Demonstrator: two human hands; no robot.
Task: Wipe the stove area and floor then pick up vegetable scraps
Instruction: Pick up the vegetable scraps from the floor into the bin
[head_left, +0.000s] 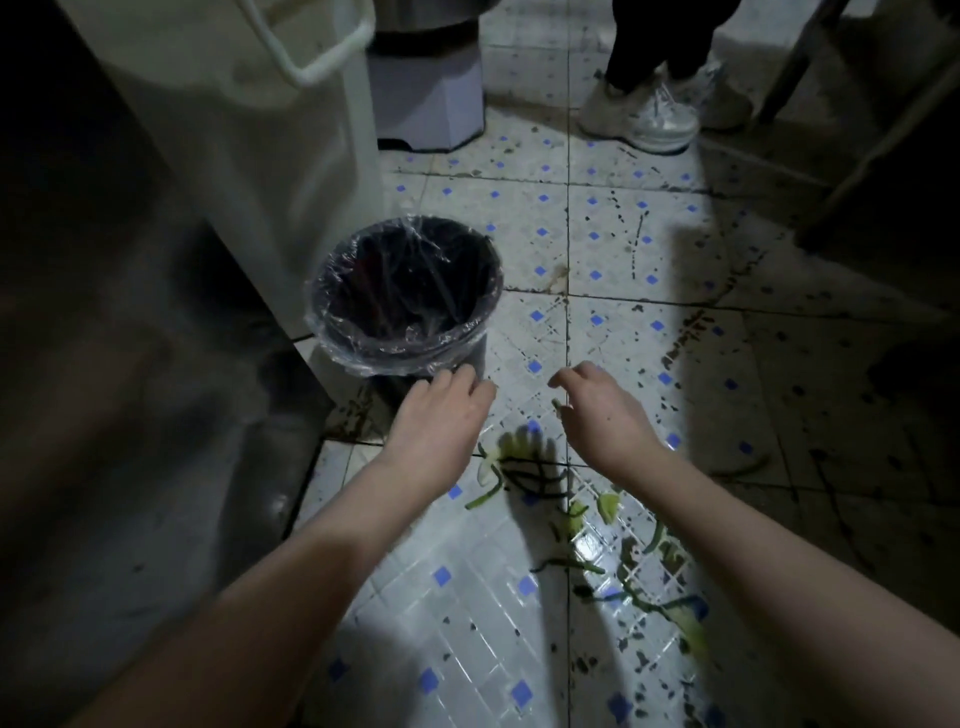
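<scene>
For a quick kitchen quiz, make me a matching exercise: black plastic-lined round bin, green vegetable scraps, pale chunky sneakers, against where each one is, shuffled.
1. black plastic-lined round bin
2. green vegetable scraps
3. pale chunky sneakers

A. far end of the tiled floor
B. beside the white cabinet, just beyond the left hand
C. on the tiles nearer the camera than the right hand

Pairs: 1-B, 2-C, 3-A.
</scene>
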